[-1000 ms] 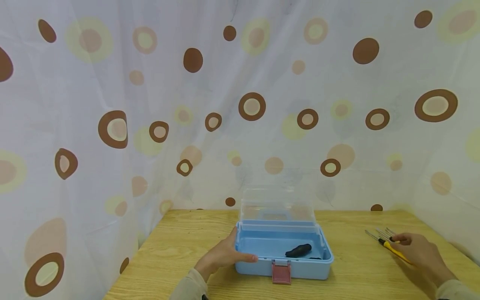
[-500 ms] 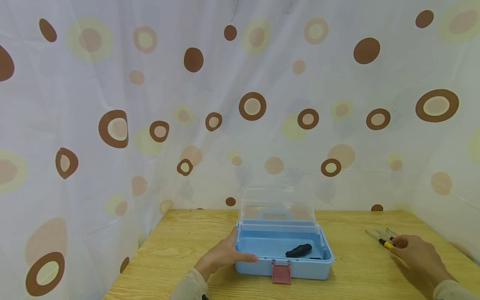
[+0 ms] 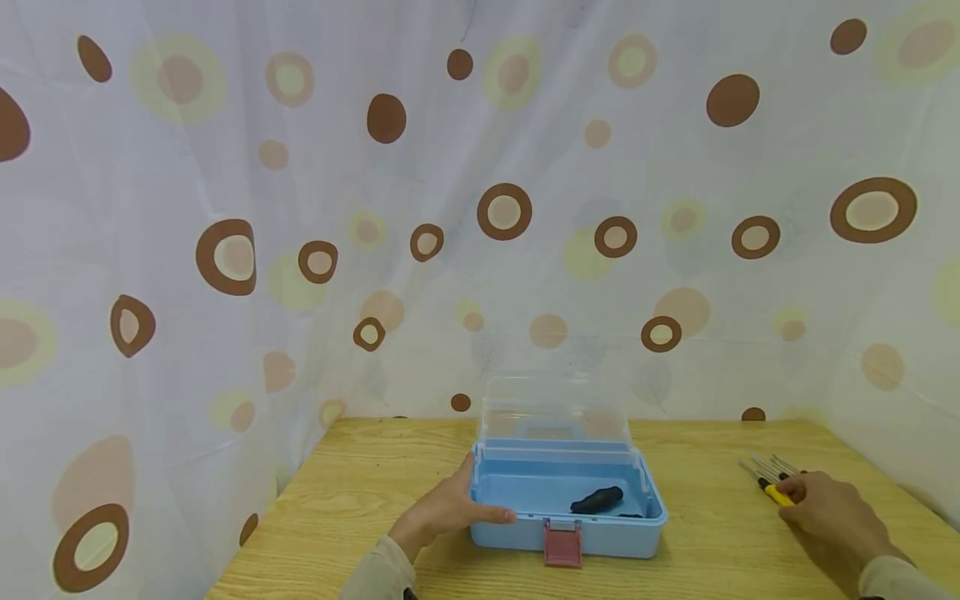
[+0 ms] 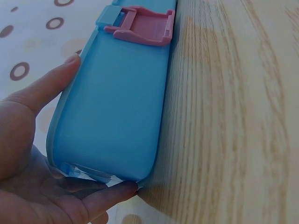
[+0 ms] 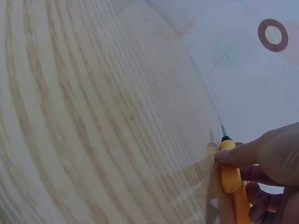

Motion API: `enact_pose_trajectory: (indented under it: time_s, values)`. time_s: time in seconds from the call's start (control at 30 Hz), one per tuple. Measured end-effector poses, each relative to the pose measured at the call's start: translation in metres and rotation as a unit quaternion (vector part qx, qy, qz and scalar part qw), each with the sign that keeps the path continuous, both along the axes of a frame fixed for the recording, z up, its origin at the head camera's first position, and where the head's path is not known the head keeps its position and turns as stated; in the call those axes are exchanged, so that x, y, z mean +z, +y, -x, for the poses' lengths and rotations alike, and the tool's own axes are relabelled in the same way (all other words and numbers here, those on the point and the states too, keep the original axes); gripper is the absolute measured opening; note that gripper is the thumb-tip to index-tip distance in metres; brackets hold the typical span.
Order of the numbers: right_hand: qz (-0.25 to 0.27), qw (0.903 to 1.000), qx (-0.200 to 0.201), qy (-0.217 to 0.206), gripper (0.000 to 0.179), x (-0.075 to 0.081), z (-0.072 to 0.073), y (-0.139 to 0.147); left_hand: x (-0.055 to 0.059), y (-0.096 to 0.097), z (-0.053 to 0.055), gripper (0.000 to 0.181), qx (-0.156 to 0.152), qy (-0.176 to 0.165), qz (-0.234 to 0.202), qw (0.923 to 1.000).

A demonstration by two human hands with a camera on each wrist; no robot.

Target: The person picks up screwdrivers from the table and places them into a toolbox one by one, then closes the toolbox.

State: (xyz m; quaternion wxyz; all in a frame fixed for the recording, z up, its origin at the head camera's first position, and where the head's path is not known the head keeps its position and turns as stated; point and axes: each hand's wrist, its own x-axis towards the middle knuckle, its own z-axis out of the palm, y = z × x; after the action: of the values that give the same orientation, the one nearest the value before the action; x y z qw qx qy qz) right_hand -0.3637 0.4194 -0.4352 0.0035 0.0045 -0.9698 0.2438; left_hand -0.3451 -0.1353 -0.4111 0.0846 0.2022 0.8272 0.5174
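Note:
A blue plastic box [image 3: 525,534] with a raised clear lid [image 3: 555,408] and a pink latch [image 3: 562,547] stands on the table. My left hand [image 3: 446,510] holds its left end; in the left wrist view the thumb lies along the front rim and other fingers touch the end wall. Inside the box lies a black, lumpy object [image 3: 598,501]; a second dark item is mostly hidden behind the front wall. To the right, my right hand [image 3: 836,512] pinches a screwdriver [image 3: 778,495] by its yellow handle. Metal shafts of several other tools [image 3: 780,467] show beside it, their handles hidden by the hand.
The wooden table [image 3: 360,467] reaches back to a spotted curtain [image 3: 555,275], which also hangs along both sides. Another yellow-orange handle [image 5: 241,205] lies beside the pinched screwdriver in the right wrist view.
The near screwdriver's tip has shifted slightly right, toward the other shafts. My right fingers have closed in around its handle. The left hand and the box have stayed put.

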Motion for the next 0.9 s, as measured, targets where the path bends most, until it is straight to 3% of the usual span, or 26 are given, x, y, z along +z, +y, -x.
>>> enact_pose_trajectory:
  time_s: [0.27,0.57,0.9]
  values:
    - [-0.011,0.9996,-0.005,-0.025,0.052,0.0008,0.0013,0.0024,0.0008,-0.0005,-0.0023,0.126,0.014,-0.004,0.017,0.9998]
    - [-0.014,0.9996,-0.022,-0.01,0.044,0.0006,-0.0053,-0.0001,0.0008,0.0011,-0.0021,0.125,0.014,-0.005,0.017,0.9997]
    - [-0.008,0.9992,-0.039,-0.008,0.044,-0.0017,-0.0025,0.0029,-0.001,0.0001,0.0009,0.124,0.006,-0.001,0.005,1.0]
